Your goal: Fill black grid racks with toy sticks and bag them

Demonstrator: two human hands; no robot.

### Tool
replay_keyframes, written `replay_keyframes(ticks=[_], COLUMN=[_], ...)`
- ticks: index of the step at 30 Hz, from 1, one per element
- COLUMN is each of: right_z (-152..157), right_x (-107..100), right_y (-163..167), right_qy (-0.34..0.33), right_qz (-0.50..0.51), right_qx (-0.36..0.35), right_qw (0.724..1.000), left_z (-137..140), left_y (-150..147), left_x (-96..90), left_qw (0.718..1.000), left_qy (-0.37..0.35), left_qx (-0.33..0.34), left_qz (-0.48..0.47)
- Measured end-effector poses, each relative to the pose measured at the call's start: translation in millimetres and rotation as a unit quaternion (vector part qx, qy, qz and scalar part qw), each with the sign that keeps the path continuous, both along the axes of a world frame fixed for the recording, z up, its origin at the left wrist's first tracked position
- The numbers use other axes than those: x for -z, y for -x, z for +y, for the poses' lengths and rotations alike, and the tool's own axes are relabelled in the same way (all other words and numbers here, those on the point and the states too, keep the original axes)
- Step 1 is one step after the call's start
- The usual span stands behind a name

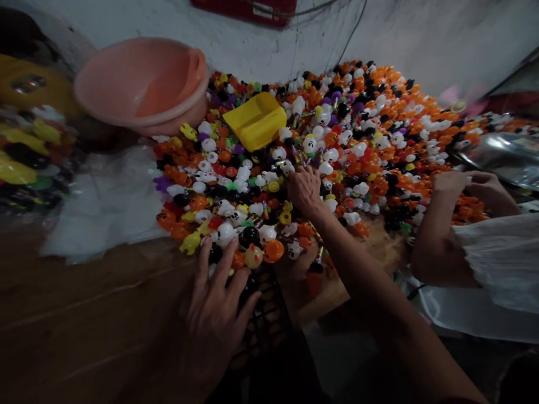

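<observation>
A big heap of small plastic toys [242,174], with orange, white, black, yellow and purple heads shaped like skulls, ghosts and pumpkins, covers the table. My left hand [221,300] lies palm down at the heap's front edge, fingers spread. Its fingertips touch toys beside a white skull head [226,234] and a round orange head [273,251]. Deeper in, my right hand [305,191] reaches into the middle of the heap with fingers curled down, close to a small white skull head [287,168]. What its fingers grip is hidden.
A yellow scoop [256,120] rests on the heap near a pink basin [138,120]. Clear plastic bags [107,196] lie at left, near a bag of toys [33,151]. At right, another person's hands [467,188] work beside a metal bowl [505,160]. A black crate [265,314] sits below.
</observation>
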State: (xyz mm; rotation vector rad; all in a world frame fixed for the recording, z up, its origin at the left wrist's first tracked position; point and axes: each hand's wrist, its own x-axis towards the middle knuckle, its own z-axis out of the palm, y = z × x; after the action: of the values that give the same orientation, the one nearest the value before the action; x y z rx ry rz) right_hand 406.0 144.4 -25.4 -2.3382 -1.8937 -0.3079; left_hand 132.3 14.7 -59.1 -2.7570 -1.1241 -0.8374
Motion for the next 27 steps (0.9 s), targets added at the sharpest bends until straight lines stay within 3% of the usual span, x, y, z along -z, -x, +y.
replay_keyframes(ticks=[4, 9, 13, 16, 21, 24, 27], right_z=[0, -21, -76, -139, -228, -242, -229], right_x=[6, -14, -27, -16, 13, 18, 18], right_y=[-1, 1, 11, 28, 60, 70, 74], right_qy=[-0.007, -0.051, -0.102, -0.133, -0.099, -0.041, 0.005], right_qz=[0.013, 0.046, 0.124, 0.223, 0.313, 0.321, 0.329], right_qx=[-0.013, -0.003, 0.019, -0.009, -0.054, -0.094, -0.127], right_qw=[1.000, 0.998, 0.987, 0.966, 0.943, 0.942, 0.936], left_z=[-1, 2, 7, 9, 15, 21, 25], left_y=[-1, 5, 11, 12, 20, 25, 28], left_x=[-3.0, -13.5, -19.9, -23.6, -25.2, -25.1, -27.1], left_qw=[1.000, 0.999, 0.997, 0.995, 0.992, 0.990, 0.989], left_qy=[0.006, 0.046, 0.067, 0.087, 0.108, 0.116, 0.106], left_qx=[-0.012, 0.011, 0.024, 0.030, 0.059, 0.084, 0.096], left_qz=[-0.007, -0.001, 0.008, 0.027, 0.029, 0.022, 0.025])
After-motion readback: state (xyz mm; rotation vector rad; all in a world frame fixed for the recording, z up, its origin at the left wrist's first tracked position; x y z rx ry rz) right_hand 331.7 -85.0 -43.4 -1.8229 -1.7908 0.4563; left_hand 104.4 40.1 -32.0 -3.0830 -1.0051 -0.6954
